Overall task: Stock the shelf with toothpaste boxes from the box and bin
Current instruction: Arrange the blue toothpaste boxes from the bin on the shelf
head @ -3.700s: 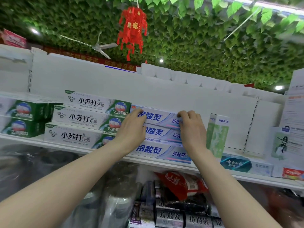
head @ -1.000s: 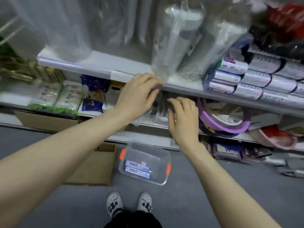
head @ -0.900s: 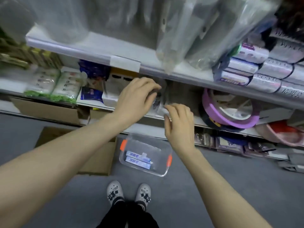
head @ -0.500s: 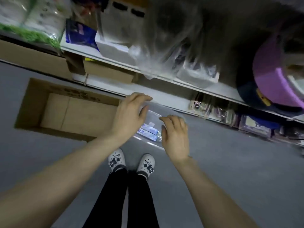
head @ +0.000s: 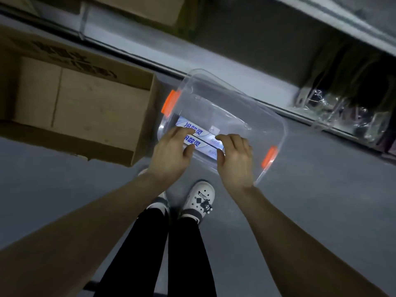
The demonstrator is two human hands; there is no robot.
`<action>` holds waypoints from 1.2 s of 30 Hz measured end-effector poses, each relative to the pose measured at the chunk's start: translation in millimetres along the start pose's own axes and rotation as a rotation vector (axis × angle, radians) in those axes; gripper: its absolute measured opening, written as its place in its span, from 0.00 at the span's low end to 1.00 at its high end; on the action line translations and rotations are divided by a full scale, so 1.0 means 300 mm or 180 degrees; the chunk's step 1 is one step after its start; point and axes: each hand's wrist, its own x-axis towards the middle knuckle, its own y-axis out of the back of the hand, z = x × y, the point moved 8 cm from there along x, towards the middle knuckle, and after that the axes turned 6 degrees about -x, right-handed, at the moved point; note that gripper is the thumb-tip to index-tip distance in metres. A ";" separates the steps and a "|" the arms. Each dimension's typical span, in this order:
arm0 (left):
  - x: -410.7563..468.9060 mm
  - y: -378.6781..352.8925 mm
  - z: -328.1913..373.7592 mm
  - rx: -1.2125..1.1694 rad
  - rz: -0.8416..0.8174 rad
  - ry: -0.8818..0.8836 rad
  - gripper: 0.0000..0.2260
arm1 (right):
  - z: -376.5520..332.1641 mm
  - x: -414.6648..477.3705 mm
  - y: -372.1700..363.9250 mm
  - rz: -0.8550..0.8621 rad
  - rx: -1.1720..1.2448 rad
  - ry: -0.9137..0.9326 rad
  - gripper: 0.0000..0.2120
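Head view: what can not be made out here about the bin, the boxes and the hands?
Grip: the left hand and right hand cover the ends of the toothpaste boxes; whether they hold them is unclear.
Count: two boxes show; the hands hide the clear bin's near part.
Cardboard box: cut off by the left edge.
Wrapped goods, upper right: dark, blurred.

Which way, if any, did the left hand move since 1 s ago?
Yes: the left hand went downward, from well above the clear bin to the toothpaste boxes inside it.
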 end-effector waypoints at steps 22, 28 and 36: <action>0.435 -0.404 -0.448 0.0285 -0.0460 0.0484 0.19 | 0.262 0.219 -0.857 -0.1671 -0.0402 -0.0120 0.25; 0.447 -0.430 -0.471 0.0231 -0.0532 0.0595 0.19 | 0.271 0.232 -0.905 -0.1806 -0.0260 -0.0060 0.25; 0.449 -0.440 -0.480 0.0391 -0.0594 0.0676 0.20 | 0.278 0.276 -0.898 -0.1851 -0.0442 0.0376 0.25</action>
